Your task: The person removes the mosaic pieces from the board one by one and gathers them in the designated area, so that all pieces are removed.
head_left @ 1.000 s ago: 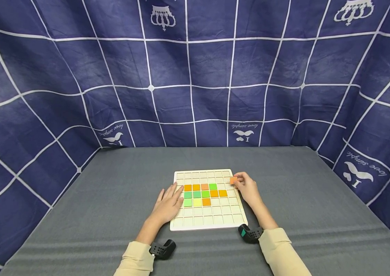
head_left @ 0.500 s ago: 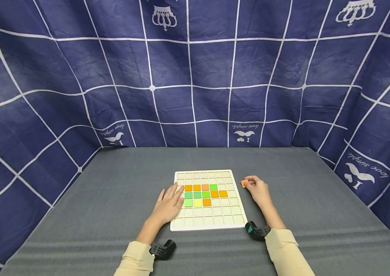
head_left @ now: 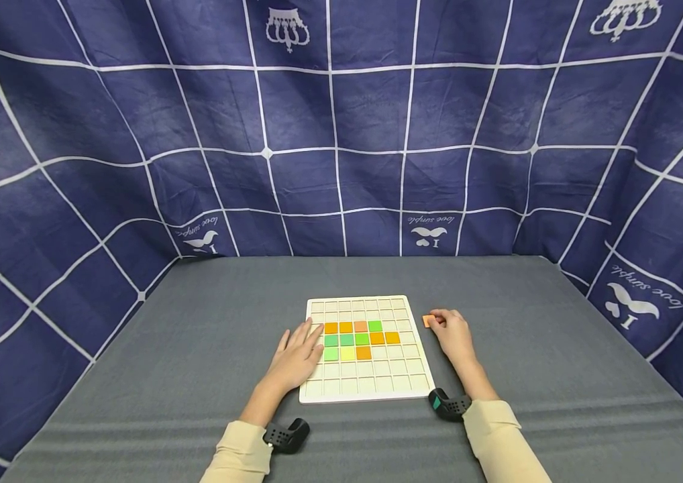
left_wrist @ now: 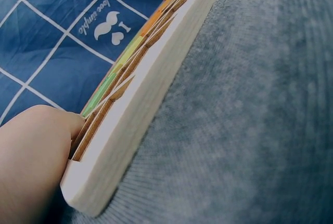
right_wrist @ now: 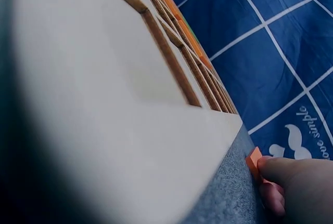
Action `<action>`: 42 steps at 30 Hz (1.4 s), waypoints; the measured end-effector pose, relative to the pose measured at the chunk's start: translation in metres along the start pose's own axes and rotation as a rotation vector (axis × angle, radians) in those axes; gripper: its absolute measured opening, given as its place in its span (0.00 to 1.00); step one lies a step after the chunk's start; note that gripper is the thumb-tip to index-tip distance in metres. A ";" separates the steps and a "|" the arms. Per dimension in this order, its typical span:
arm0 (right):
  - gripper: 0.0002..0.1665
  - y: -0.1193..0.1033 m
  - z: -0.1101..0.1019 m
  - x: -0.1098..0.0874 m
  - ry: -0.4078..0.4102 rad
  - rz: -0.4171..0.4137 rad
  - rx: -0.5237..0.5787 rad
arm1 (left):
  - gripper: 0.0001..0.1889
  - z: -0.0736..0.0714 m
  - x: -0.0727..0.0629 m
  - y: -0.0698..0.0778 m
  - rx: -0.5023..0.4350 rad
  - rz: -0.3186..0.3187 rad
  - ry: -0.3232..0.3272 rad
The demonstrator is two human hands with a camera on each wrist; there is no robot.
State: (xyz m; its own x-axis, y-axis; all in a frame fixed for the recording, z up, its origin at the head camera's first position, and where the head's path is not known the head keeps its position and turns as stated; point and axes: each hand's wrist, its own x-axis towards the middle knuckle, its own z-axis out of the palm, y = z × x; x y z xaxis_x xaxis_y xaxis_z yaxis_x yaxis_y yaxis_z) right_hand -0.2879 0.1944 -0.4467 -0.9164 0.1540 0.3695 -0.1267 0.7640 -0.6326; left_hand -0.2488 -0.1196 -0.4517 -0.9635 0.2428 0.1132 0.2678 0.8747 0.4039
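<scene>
- Currently, the right hand [head_left: 452, 334] is to the right of the board, its grip closed in a pinch on an orange tile [head_left: 428, 321] between thumb and fingers.
- Position of that tile: off the board, a little beyond its right edge, near the back right corner. Cannot tell whether it touches the surface [head_left: 245, 288] or is held just above it.
- Left hand [head_left: 295, 355]: grip relaxed, holding nothing; fingers extended and spread, palm down over the left edge of the pale gridded board [head_left: 365, 386], fingertips close to the leftmost tiles.
- Board lies flat on the surface, recessed cells divided by thin ridges; many cells in front and behind the tiles are unfilled.
- Tiles in the board, three adjoining rows, read left to right.
- Back row: two orange tiles [head_left: 338, 327], one salmon tile [head_left: 360, 327], one green tile [head_left: 374, 326].
- Middle row: two teal tiles [head_left: 339, 340], one bright green tile [head_left: 362, 339], two amber tiles [head_left: 385, 338].
- Front row: one light green tile [head_left: 331, 353], one yellow tile [head_left: 347, 353], one dark orange tile [head_left: 363, 352].
- Each wrist carries a black device, left [head_left: 287, 436] and right [head_left: 450, 406]; cream sleeves [head_left: 501, 433] end just behind them.
- Surface covering is grey cloth; a blue curtain [head_left: 372, 114] with white grid lines stands behind and at both sides.
</scene>
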 end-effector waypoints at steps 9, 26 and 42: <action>0.11 -0.001 0.000 0.000 0.002 0.027 0.000 | 0.25 -0.001 0.000 0.001 -0.004 0.002 -0.003; 0.14 -0.021 0.001 0.000 0.077 0.041 0.173 | 0.25 -0.001 -0.001 0.001 -0.003 0.004 0.003; 0.15 -0.062 0.040 -0.015 -0.189 -0.115 0.121 | 0.25 -0.002 -0.002 0.002 -0.017 0.015 0.006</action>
State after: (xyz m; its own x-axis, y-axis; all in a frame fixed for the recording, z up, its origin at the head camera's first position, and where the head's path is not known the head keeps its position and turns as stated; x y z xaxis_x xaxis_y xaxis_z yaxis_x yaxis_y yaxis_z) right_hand -0.2813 0.1194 -0.4399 -0.9467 -0.0585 0.3169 -0.2684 0.6871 -0.6751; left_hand -0.2460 -0.1194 -0.4491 -0.9594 0.2530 0.1248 0.2821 0.8636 0.4178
